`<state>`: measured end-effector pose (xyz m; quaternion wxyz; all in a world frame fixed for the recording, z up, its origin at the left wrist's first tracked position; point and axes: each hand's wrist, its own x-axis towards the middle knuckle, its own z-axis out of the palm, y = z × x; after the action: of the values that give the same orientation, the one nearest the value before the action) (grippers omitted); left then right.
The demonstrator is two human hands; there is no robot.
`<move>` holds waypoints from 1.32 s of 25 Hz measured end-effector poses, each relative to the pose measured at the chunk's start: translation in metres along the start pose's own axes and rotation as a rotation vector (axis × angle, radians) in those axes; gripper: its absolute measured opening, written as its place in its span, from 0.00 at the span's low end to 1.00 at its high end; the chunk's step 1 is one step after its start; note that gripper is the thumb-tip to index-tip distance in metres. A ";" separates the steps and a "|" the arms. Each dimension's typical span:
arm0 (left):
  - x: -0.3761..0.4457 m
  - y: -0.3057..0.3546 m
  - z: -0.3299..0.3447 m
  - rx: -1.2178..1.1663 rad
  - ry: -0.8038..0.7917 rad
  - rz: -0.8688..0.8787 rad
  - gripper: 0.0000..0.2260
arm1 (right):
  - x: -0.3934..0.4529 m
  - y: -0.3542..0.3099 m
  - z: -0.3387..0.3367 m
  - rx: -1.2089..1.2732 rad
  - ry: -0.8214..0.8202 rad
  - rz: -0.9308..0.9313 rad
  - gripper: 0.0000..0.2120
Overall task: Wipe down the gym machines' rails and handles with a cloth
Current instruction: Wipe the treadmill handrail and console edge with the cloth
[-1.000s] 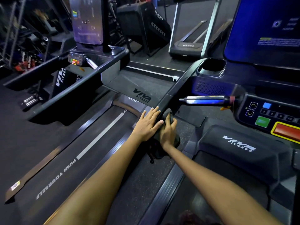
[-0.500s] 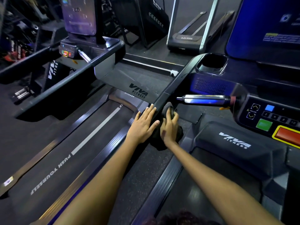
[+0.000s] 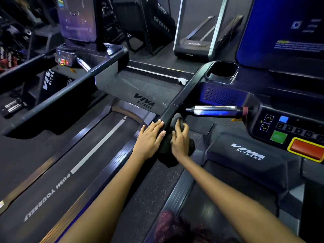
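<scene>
Now we press our right hand (image 3: 180, 139) onto the dark bunched cloth (image 3: 175, 149), wrapped against the long black treadmill rail (image 3: 185, 90), our grip curled around it; left hand (image 3: 149, 137) flat on that rail, bracing.

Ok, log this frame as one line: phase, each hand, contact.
phase: wiping side rail | right hand: grips dark cloth against rail | left hand: flat on rail, fingers straight | chrome handle: untouched
</scene>
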<state>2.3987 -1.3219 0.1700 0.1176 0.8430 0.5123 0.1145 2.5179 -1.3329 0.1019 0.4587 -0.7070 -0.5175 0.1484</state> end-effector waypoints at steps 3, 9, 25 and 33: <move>0.016 0.004 -0.002 0.000 0.096 0.040 0.30 | 0.000 0.010 0.005 -0.011 -0.056 0.017 0.23; 0.069 0.012 -0.017 0.120 0.097 0.019 0.16 | 0.031 -0.013 -0.004 0.037 -0.023 0.214 0.25; 0.124 0.015 0.011 -0.067 -0.101 0.112 0.22 | 0.099 -0.037 -0.035 -1.051 -0.185 0.128 0.16; 0.118 0.016 0.012 -0.010 -0.062 0.143 0.23 | 0.080 -0.003 -0.116 -1.121 -0.011 0.197 0.22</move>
<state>2.4692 -1.2249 0.1719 0.1292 0.8800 0.4462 0.0988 2.6297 -1.3209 0.1877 -0.0055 -0.8865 -0.4511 -0.1031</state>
